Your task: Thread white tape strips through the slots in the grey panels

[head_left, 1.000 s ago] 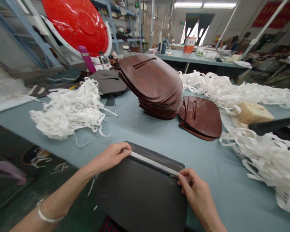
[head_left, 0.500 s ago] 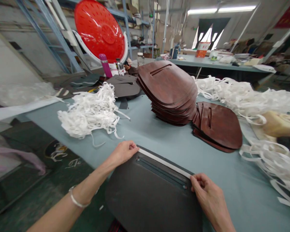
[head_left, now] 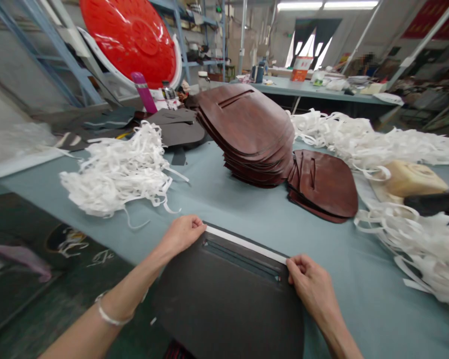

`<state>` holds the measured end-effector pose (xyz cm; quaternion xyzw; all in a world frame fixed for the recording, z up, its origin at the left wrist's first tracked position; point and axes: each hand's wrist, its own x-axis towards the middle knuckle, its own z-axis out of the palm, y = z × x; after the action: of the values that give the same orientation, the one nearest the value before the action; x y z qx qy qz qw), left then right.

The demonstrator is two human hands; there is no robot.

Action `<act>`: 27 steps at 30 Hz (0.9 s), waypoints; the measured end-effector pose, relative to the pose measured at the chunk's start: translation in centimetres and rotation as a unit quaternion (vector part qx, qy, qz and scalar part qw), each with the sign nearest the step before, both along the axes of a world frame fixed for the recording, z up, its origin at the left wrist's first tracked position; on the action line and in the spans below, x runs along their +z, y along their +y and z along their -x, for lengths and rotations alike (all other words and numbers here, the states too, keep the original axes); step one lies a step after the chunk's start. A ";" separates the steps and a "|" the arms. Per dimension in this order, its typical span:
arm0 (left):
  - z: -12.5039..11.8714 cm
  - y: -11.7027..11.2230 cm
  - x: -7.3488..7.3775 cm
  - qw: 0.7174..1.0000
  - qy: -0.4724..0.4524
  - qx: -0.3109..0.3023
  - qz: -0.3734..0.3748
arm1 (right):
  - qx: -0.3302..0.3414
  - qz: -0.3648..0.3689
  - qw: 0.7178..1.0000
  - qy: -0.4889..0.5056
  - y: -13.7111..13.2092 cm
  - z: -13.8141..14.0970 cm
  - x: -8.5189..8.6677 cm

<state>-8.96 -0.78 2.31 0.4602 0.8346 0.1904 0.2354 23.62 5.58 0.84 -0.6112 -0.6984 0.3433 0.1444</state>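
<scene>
Left hand (head_left: 181,235) pinching one end of white tape strip (head_left: 246,244), along top edge of dark leather panel (head_left: 224,304), which overhangs near edge of grey-blue table (head_left: 209,199). Right hand (head_left: 309,279) pinching other end. Strip taut, straight, parallel to panel's slot (head_left: 241,262): good alignment.

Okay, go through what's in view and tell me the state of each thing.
Dark leather panel, lying flat, slotted.
White strip, stretched straight along the panel's far edge.
Left hand, holding the strip's left end.
Right hand, holding the strip's right end.
Stacked brown leather panels, piled, leaning.
White offcuts, loose, tangled.
</scene>
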 end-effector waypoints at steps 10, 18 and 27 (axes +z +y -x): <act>-2.6 -1.9 -1.5 0.943 0.249 -0.155 -0.159 | -0.046 0.014 0.998 0.028 0.2 0.1 0.4; -3.7 -4.3 -1.7 0.894 0.359 -0.249 -0.101 | -0.048 0.073 0.991 0.099 0.5 -0.1 1.0; -4.5 -4.6 -1.8 0.891 0.379 -0.235 -0.078 | -0.054 0.059 0.994 0.068 0.5 0.0 0.4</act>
<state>-4.48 -5.38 0.54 0.6973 0.7101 0.0052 -0.0979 23.59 6.05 1.22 -0.6303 -0.6315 0.4168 0.1736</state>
